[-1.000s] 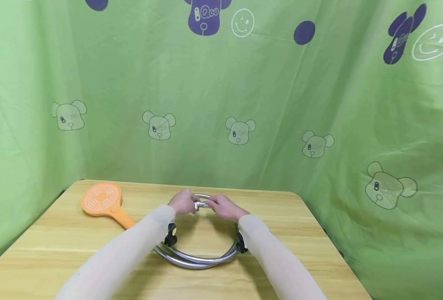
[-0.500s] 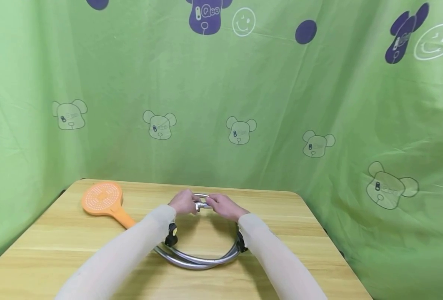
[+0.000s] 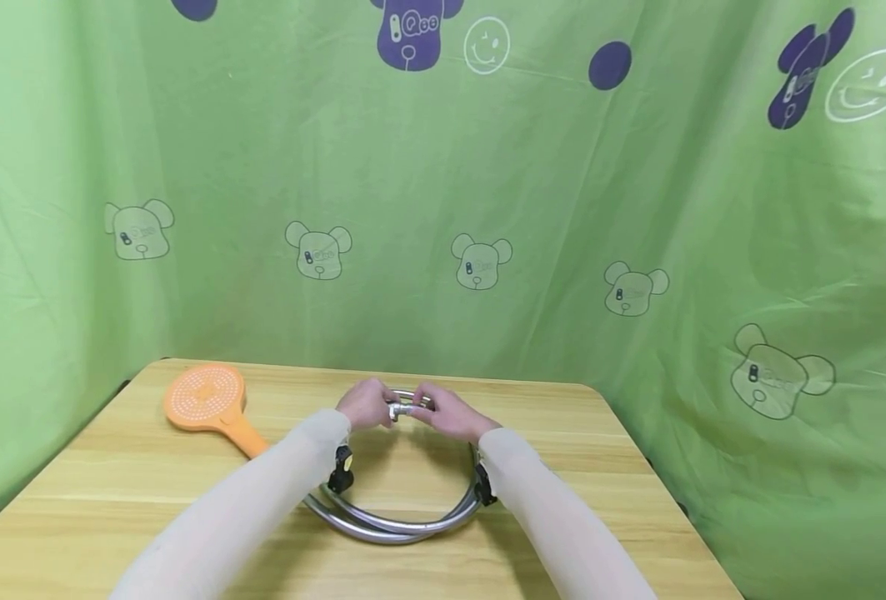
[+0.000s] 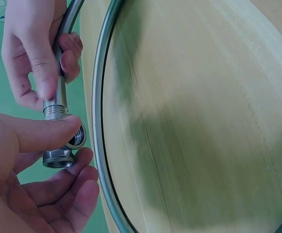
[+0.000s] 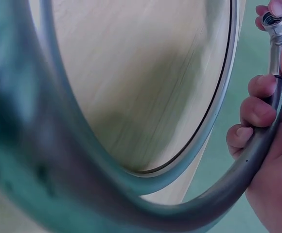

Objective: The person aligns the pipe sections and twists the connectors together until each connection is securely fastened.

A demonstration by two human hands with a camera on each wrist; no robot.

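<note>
My left hand (image 3: 367,405) pinches a small chrome tee fitting (image 4: 58,158) between thumb and fingers. Two threaded openings of the fitting show in the left wrist view. My right hand (image 3: 452,414) grips the end of a grey shower hose (image 3: 392,538), thumb and forefinger at its metal ferrule (image 4: 62,92). That ferrule meets the fitting in a straight line, with some screw thread showing at the joint. In the right wrist view, the other fingers (image 5: 257,111) curl round the hose just behind the ferrule. The rest of the hose loops down beneath both wrists.
An orange shower head (image 3: 204,397) lies face up at the table's back left, its handle partly hidden behind the left sleeve. The wooden table (image 3: 578,467) ends at a green printed curtain (image 3: 412,317). Black wrist cameras sit under both wrists.
My right thumb and forefinger have shifted round the hose end, and more of the hand's gap now shows. The hose's near loop has sagged slightly toward me. My left hand stays put.
</note>
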